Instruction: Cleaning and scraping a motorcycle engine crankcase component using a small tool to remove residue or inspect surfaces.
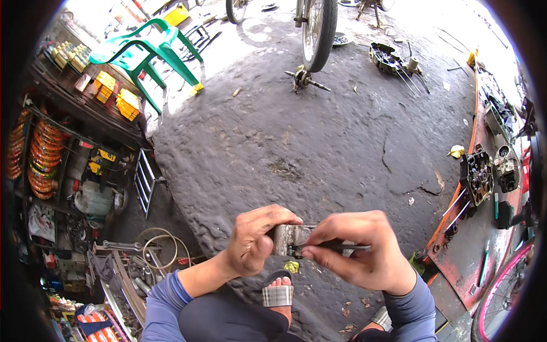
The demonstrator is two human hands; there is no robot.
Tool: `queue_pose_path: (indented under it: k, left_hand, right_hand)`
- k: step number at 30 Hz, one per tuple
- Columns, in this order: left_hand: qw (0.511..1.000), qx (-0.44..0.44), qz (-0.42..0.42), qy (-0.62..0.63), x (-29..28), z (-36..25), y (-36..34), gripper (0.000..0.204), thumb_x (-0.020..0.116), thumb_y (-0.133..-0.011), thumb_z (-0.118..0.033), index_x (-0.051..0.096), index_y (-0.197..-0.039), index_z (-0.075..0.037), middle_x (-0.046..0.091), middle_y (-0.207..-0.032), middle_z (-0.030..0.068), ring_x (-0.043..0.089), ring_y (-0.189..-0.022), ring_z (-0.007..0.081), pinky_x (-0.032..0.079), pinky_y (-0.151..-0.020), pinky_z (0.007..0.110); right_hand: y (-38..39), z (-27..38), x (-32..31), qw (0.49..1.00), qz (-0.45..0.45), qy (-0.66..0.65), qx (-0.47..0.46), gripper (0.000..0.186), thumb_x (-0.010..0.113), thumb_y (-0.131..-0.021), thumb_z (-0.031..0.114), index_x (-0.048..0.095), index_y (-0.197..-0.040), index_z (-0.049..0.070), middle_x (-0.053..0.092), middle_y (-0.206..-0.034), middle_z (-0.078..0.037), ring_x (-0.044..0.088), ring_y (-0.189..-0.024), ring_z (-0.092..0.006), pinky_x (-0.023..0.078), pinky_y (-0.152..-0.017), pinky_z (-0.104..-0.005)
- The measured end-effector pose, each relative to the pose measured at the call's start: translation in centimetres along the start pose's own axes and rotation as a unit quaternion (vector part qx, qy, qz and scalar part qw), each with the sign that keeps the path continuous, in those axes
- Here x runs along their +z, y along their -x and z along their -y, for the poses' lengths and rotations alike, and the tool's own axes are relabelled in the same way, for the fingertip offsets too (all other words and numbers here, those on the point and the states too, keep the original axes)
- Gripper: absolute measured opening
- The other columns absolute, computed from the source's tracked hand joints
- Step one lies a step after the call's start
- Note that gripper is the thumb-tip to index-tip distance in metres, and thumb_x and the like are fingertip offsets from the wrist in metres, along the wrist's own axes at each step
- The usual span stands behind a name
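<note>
Had green chair [168, 57] upper left, wheel [326, 37] top centre, red platform [456, 268] edging right, dark floor [273, 131] between. Gripped metal part [283, 239] in left hand [249, 244], pinched dark rod [356, 247] in right hand [379, 259].

The left hand [250, 242] grips a grey cylindrical metal part [285, 239] while the right hand [362, 248] holds a slim dark tool [346, 247] against it. Ahead, a crankshaft [304, 81] lies on the dark floor [239, 154] near a spoked wheel [326, 40]; left stands a green plastic chair [174, 48].

No words, numbers or signs can be read; markings on the orange-and-white packages [102, 334], lower left, are too small.
</note>
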State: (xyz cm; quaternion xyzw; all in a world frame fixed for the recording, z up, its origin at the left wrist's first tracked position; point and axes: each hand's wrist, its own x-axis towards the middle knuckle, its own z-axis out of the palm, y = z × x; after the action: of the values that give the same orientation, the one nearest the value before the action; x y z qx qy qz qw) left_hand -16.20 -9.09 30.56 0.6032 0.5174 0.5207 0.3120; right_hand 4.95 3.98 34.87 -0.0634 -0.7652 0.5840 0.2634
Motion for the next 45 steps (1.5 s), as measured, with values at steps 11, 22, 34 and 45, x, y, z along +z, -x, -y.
queue_pose_path:
  k: [11, 22, 34, 45]
  left_hand:
    - [0.986, 0.047, 0.056, -0.152, 0.2, -0.9, -0.6, 0.057, 0.097, -0.067, -0.034, 0.068, -0.105, -0.003, 0.070, -0.090, 0.0112, 0.071, -0.077, 0.0288, 0.057, -0.069, 0.038]
    - [0.981, 0.022, 0.043, -0.188, 0.3, -1.3, -0.7, 0.061, 0.101, -0.062, -0.038, 0.068, -0.100, -0.004, 0.069, -0.084, 0.0097, 0.069, -0.072, 0.0267, 0.055, -0.065, 0.036]
    - [0.982, 0.060, 0.059, -0.171, 0.0, -1.3, -0.8, 0.076, 0.103, -0.053, -0.051, 0.069, -0.101, -0.003, 0.067, -0.083, 0.0078, 0.065, -0.069, 0.0253, 0.052, -0.063, 0.035]
    - [0.987, 0.062, 0.109, -0.097, -0.7, 0.9, -0.8, 0.118, 0.072, -0.048, -0.100, 0.065, -0.098, 0.006, 0.063, -0.082, 0.0132, 0.061, -0.067, 0.0285, 0.051, -0.062, 0.037]
  right_hand:
    - [-0.9, -1.2, -1.2, 0.996, 0.025, 0.079, 0.033, 0.013, 0.082, -0.084, 0.005, 0.070, -0.089, 0.004, 0.066, -0.079, -0.007, 0.063, -0.066, -0.0240, 0.051, -0.059, -0.0344]
    - [-1.5, -2.0, -1.0, 0.943, 0.065, 0.300, -0.124, 0.023, 0.080, -0.083, 0.024, 0.061, -0.086, 0.011, 0.055, -0.088, -0.003, 0.053, -0.083, -0.0271, 0.045, -0.072, -0.0413]
    - [-2.9, -2.9, -1.8, 0.946, 0.066, 0.261, -0.181, 0.030, 0.081, -0.082, 0.031, 0.056, -0.079, 0.014, 0.051, -0.081, -0.002, 0.051, -0.080, -0.0258, 0.038, -0.071, -0.0407]
    - [-3.9, -2.5, -0.7, 0.937, 0.147, 0.206, -0.241, 0.023, 0.079, -0.080, 0.027, 0.059, -0.084, 0.016, 0.054, -0.085, -0.001, 0.053, -0.089, -0.0251, 0.039, -0.078, -0.0410]
